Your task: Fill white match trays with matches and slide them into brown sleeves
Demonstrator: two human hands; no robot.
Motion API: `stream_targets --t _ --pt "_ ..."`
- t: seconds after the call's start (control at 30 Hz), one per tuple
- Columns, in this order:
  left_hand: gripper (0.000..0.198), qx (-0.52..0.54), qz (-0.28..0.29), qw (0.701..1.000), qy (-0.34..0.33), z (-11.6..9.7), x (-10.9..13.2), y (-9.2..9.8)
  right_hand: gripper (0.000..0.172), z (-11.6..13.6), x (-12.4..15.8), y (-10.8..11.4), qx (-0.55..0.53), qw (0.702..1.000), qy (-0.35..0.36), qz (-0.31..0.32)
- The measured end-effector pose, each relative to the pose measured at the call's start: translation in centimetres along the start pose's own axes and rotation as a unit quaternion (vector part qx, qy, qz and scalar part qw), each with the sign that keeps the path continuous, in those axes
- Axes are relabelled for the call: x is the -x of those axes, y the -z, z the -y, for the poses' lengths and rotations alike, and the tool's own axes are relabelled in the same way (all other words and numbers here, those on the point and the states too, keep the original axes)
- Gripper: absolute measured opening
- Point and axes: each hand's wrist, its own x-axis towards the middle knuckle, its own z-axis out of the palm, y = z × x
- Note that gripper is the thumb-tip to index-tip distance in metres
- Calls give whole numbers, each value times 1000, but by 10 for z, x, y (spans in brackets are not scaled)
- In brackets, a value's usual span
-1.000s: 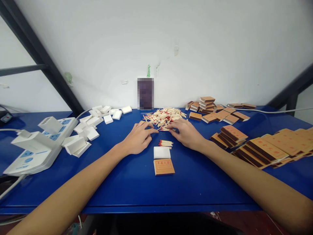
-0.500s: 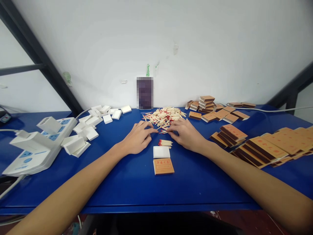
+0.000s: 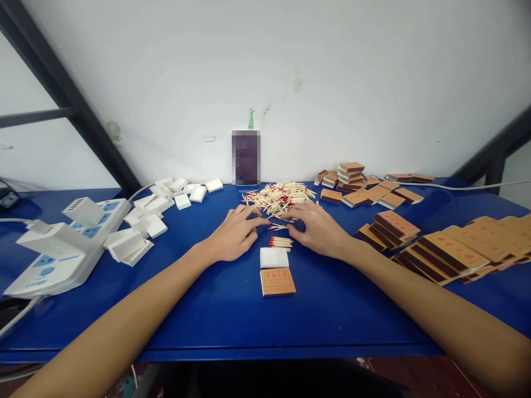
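My left hand (image 3: 238,232) rests on the table with its fingers apart; its index fingertip is at the red heads of a few loose matches (image 3: 277,227). Opposite it, my right hand (image 3: 317,228) has thumb and index finger apart near the bare ends of these matches. Its fingertips reach the front edge of a big heap of matches (image 3: 282,198). Just below lies a small neat bundle of matches (image 3: 281,242), heads to the left. Closer to me are a white matchbox tray (image 3: 274,257) and an orange matchbox sleeve (image 3: 277,282), touching end to end.
White matchbox trays (image 3: 153,204) are scattered at the left beside a white power strip (image 3: 83,237) with plugs. Orange matchboxes (image 3: 352,177) are piled at the back right, and more orange matchboxes (image 3: 452,246) lie in rows at the right. A dark pixelated panel (image 3: 246,157) stands against the wall.
My right thumb and index finger have parted. The index finger has moved up toward the heap, leaving the few loose matches more exposed. My left hand has barely moved.
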Motion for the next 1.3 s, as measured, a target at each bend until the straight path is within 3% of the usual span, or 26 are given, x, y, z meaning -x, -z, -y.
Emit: stream_targets --t 0.33,1.3 --pt "35 5 -12 1000 -17 -1 0 2 22 0 0 0 4 1000 -9 5" --pt "43 -8 4 1000 9 1 0 -1 16 8 -2 3 -73 997 21 16"
